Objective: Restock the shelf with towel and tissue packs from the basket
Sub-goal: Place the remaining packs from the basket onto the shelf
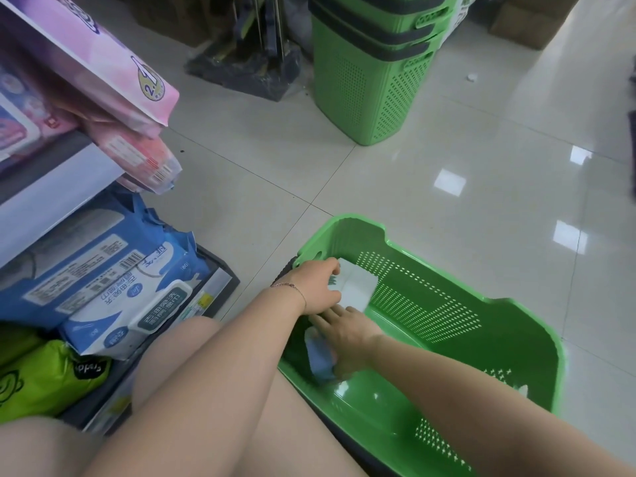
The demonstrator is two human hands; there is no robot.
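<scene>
white plastic-wrapped pack (358,287) gripped by left hand (313,284), blue pack (321,361) by right hand (347,333); best lift both over green plastic basket (447,294) left rim.

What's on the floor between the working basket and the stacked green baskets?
Nothing: bare tiles separate the basket and the stack, per the head view.

Two hands, left (318,285) and right (346,337); one green basket (430,304), lower right; two packs, one white pack (358,287), one blue pack (321,361); three stacked baskets (371,91), upper centre.
</scene>
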